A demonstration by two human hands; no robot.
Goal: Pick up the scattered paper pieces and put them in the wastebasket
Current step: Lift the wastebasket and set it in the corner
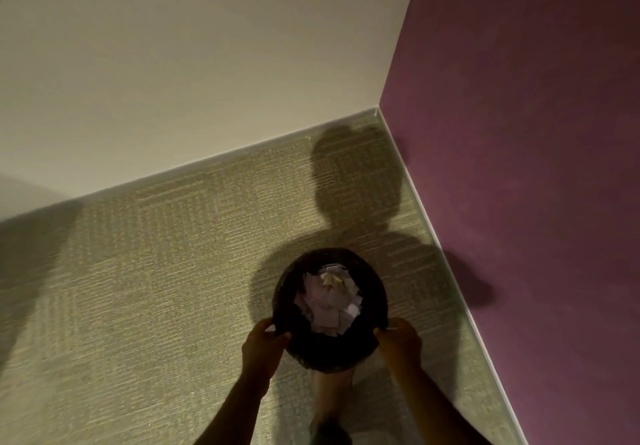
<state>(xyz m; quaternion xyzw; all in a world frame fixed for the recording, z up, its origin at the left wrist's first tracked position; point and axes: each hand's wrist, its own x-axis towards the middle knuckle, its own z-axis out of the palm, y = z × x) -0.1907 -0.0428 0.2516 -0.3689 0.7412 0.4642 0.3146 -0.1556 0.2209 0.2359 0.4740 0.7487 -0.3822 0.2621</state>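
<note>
A round dark wastebasket (377, 292) is seen from above, low in the frame near the room's corner. Inside it lie several white and pale paper pieces (329, 300), some crumpled. My left hand (261, 344) grips the basket's left rim, thumb over the edge. On the opposite rim, my right hand (401, 342) holds on the same way. I cannot tell whether the basket stands on the carpet or is lifted. No loose paper shows on the floor in view.
Olive-beige textured carpet (156, 288) covers the floor. A cream wall (173, 80) runs along the back and a purple wall (519, 132) along the right, meeting in a corner (377, 109). My foot (332, 389) shows below the basket. Shadows fall across the carpet.
</note>
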